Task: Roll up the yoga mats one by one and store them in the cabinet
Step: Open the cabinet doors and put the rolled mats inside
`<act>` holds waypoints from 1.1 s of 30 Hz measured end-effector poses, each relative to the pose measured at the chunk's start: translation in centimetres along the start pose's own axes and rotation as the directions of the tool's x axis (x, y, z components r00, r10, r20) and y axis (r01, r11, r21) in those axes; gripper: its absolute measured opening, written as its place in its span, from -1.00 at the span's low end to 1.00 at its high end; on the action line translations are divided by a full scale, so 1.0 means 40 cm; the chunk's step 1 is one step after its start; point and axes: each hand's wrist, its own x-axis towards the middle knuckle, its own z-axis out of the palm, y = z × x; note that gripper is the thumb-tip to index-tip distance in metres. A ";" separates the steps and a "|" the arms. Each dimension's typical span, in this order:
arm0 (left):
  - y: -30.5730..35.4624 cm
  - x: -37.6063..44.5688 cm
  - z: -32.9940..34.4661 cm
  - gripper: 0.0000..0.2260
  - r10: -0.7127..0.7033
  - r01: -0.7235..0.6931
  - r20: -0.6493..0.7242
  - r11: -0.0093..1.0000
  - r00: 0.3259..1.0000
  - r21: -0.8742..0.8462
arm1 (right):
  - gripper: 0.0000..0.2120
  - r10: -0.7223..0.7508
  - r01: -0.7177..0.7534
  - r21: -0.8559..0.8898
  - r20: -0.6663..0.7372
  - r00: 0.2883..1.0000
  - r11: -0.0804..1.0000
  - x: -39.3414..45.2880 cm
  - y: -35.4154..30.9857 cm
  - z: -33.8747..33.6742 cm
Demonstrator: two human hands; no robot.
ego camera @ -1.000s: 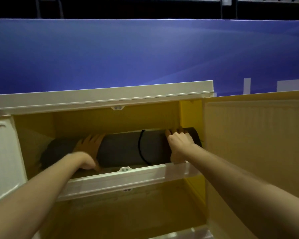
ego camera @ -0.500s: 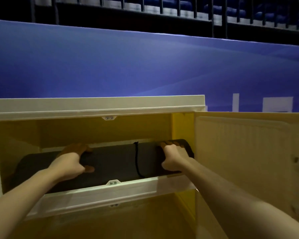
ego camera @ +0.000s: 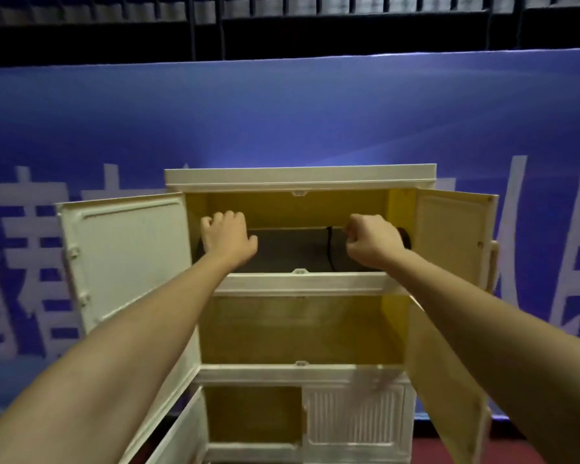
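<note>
head view: i see one rolled yoga mat (ego camera: 292,249), dark and bound by a black cord (ego camera: 330,249), lying lengthwise on the top shelf of the cabinet (ego camera: 300,177). my left hand (ego camera: 227,241) hangs in front of the mat's left end, fingers loosely curled and, as far as i can judge, gripping nothing. my right hand (ego camera: 372,242) sits in front of the right end, fingers curled into a loose fist; whether it pinches the mat or cord i cannot tell. this mat looks stored, so that share of the job reads as done; no other mat is in frame, and how many remain i cannot say.

for room: the mat spans nearly the whole shelf, its right end close against the yellow side wall (ego camera: 400,209), with headroom above it. the middle shelf (ego camera: 302,329) below stands free. the left door (ego camera: 124,259) and right door (ego camera: 449,242) swing wide on either side of my forearms, and the shelf's front lip (ego camera: 302,283) lies just under both wrists, the edge to clear when backing out.
</note>
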 end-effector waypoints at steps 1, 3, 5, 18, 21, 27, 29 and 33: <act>-0.033 -0.017 -0.044 -0.65 -0.043 0.043 -0.006 0.998 0.999 0.038 | -0.78 -0.007 0.006 -0.049 -0.024 1.000 0.999 -0.020 -0.005 -0.040; -0.101 -0.051 -0.134 -0.55 -0.130 0.131 -0.014 0.984 0.991 0.121 | -0.71 0.013 -0.020 -0.145 -0.051 0.999 0.989 -0.057 -0.010 -0.120; -0.160 -0.090 -0.207 -0.41 -0.237 0.239 -0.029 0.959 0.971 0.153 | -0.56 0.058 -0.083 -0.241 -0.109 0.992 0.967 -0.092 0.004 -0.184; -0.321 -0.290 -0.289 -0.60 -0.576 0.619 0.253 0.629 0.778 -0.470 | -0.76 0.547 -0.484 0.482 0.012 0.837 0.730 -0.295 0.111 -0.221; -0.274 -0.276 -0.250 -0.78 -0.408 0.553 0.373 0.637 0.833 -0.538 | -0.80 0.491 -0.396 0.592 0.002 0.871 0.702 -0.287 0.086 -0.178; -0.038 -0.200 -0.106 -0.91 -0.231 0.485 0.438 0.573 0.869 -0.660 | -0.83 0.453 -0.374 0.700 0.081 0.888 0.608 -0.202 -0.039 -0.055; 0.046 -0.156 -0.027 -0.87 -0.220 0.505 0.460 0.498 0.860 -0.705 | -0.82 0.447 -0.346 0.757 0.080 0.891 0.554 -0.157 -0.085 0.000; 0.188 -0.073 0.091 -0.80 -0.190 0.507 0.470 0.319 0.862 -0.801 | -0.80 0.428 -0.304 0.842 0.098 0.899 0.446 -0.051 -0.165 0.119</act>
